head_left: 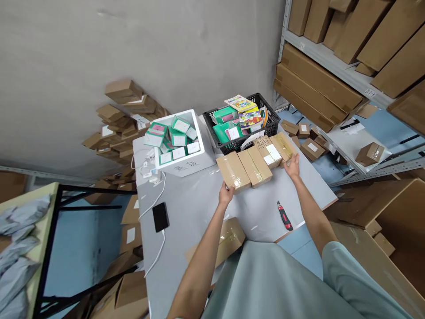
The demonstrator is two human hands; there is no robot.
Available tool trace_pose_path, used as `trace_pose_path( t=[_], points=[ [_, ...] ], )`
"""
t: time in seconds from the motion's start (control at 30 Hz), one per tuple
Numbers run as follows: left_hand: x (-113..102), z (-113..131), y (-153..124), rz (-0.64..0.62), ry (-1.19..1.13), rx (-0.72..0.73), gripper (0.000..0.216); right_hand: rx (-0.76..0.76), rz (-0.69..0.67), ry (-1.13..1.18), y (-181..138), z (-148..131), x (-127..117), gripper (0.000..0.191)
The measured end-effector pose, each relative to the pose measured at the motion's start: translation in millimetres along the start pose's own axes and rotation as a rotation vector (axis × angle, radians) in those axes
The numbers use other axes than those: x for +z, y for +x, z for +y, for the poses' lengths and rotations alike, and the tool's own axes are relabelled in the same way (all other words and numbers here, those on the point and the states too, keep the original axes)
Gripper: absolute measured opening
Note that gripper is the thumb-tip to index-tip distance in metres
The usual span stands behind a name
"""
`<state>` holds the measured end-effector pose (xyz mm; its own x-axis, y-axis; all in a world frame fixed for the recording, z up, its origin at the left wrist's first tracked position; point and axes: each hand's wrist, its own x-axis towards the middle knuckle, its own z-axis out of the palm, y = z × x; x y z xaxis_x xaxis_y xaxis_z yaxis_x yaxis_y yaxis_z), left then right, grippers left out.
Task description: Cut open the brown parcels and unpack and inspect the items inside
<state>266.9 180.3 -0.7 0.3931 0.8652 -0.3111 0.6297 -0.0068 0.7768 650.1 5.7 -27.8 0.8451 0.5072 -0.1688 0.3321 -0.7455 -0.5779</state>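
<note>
Several small cardboard boxes lie side by side in a row on the grey table. My left hand [226, 195] grips the near end of the leftmost cardboard box [233, 170], its thumb on the top and the other fingers partly hidden. At the row's right end, my right hand [292, 167] holds the outer side of the rightmost cardboard box [283, 146]. Between them sit a taped box [255, 166] and a box with handwriting and white labels [267, 150]. Another taped cardboard box [229, 237] rests near my body, partly behind my left forearm.
A red and black box cutter [284, 216] lies on the table [186, 208] below my right hand. Behind the row stand a white foam box [184, 166] of green packs and a black crate [226, 148] with booklets. A phone [161, 217] with a cable lies left; a loaded shelf [335, 64] stands right.
</note>
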Motion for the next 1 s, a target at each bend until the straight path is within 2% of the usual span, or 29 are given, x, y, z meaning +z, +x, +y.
trace_pose_path(
  t=[0.07, 0.13, 0.23, 0.3, 0.37, 0.47, 0.57, 0.67, 0.8, 0.93, 1.0],
  points=[
    [-4, -11, -20, 0.034, -0.008, -0.020, 0.069, 0.022, 0.014, -0.004, -41, 12, 14, 0.104],
    [-13, -33, -54, 0.075, 0.001, -0.001, 0.072, 0.024, -0.020, -0.033, -95, 32, 29, 0.102],
    [-37, -80, -121, 0.159, 0.084, 0.089, 0.073, 0.029, -0.098, -0.103, -179, 67, 46, 0.095],
    [-55, -111, -168, 0.229, 0.131, 0.050, 0.077, 0.068, -0.132, -0.149, -223, 86, 50, 0.088],
    [-71, -137, -209, 0.312, 0.158, -0.027, 0.083, 0.098, -0.152, -0.190, -249, 99, 50, 0.080],
    [-84, -160, -251, 0.403, 0.148, -0.113, 0.094, 0.094, -0.178, -0.231, -260, 105, 42, 0.065],
    [-90, -175, -269, 0.440, 0.055, -0.229, 0.103, 0.065, -0.218, -0.244, -252, 97, 37, 0.055],
    [-91, -187, -274, 0.422, -0.046, -0.293, 0.091, 0.010, -0.279, -0.224, -250, 77, 41, 0.055],
    [-82, -186, -276, 0.363, -0.135, -0.184, 0.075, -0.115, -0.372, -0.055, -268, 37, 52, 0.055],
    [-60, -166, -276, 0.279, -0.195, -0.079, 0.077, -0.175, -0.557, 0.206, -294, -8, 62, 0.044],
    [-47, -157, -274, 0.222, -0.215, -0.029, 0.081, -0.217, -0.563, 0.234, -301, -25, 62, 0.037]
  ],
)
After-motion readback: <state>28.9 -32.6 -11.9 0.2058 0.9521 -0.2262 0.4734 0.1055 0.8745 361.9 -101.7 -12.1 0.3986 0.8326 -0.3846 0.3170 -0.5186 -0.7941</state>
